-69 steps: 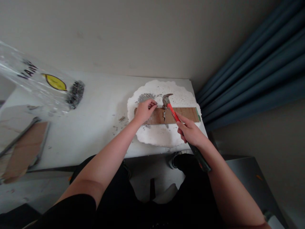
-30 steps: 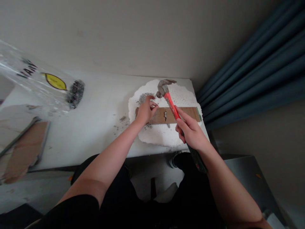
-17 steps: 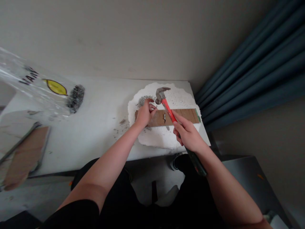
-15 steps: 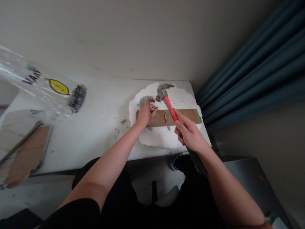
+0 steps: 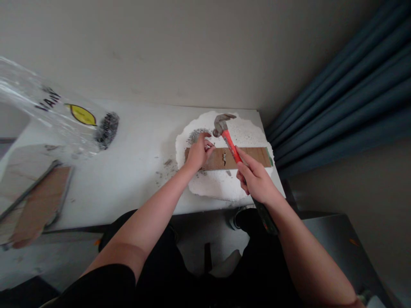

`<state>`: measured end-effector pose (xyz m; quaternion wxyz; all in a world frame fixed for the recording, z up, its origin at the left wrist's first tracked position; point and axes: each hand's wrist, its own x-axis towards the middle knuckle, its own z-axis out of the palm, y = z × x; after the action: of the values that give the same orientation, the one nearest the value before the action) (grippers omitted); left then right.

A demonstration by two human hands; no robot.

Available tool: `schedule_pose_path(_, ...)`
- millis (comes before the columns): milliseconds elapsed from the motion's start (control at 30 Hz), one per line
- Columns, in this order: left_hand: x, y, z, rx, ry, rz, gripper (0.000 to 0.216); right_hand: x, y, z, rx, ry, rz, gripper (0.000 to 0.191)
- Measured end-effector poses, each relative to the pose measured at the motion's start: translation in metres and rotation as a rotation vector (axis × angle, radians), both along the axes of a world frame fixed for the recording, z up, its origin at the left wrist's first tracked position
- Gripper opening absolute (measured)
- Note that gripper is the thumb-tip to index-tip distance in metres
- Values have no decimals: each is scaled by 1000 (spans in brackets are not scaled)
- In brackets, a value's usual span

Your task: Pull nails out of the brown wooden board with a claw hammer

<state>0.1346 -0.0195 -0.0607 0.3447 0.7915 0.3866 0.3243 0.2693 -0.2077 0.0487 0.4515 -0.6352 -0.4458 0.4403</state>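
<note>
Evidently, hammer (image 5: 230, 142): in the right hand (image 5: 255, 176), angled up and to the left, metal head seen against the white mat (image 5: 221, 188); height above it cannot be told.
Right-hand fingers: wrapped around the handle near the meeting of its red and dark parts.
Hammer handling: judged head-heavy and rigid; the dark lower handle, below the hand, would give a longer hold.
Left hand (image 5: 198, 155): at the left part of the wooden strip (image 5: 214, 162); thumb and a finger appear pinched on a small thin piece (image 5: 214, 144), the forefinger lifted away.
Small thin piece: probably light, stiff and easily dropped; best taken by the tips. Exact kind too small to confirm.
Wooden strip: lies flat on the mat, with a jagged break near mid-length; likely stiff, but weak at that break. Hold towards either end.
Table (image 5: 128, 179) edges: front edge near the forearms, right edge just beyond the mat.
Room for movement: limited behind by the wall (image 5: 205, 51) and rightward by the curtain (image 5: 346, 98); widest leftward, towards the plastic bag (image 5: 77, 115), over scattered crumbs (image 5: 167, 162).
</note>
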Motion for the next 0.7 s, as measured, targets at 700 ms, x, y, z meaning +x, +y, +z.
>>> schedule_pose_path(700, -1, 2, -3, 50, -275, 64, 58, -3, -3, -5, -76, 19, 12, 58)
